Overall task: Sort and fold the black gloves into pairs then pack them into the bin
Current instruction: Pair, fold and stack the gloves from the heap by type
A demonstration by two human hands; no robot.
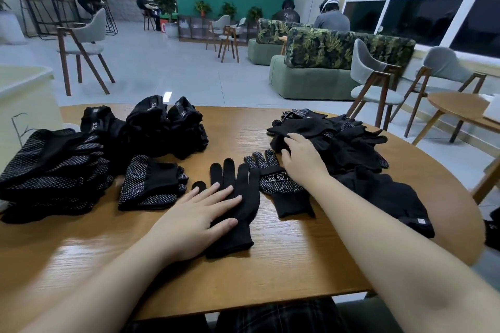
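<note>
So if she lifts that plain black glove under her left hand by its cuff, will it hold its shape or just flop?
Probably flop: the plain glove lies flat and thin under the left hand, like soft knit. It looks light. On the smooth wooden table it would likely slide when pushed, lacking the grip dots that the dotted glove shows.

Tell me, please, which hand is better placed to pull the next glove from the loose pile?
Right. The right hand already rests on the loose pile, while the left hand lies flat on the plain glove.
</note>
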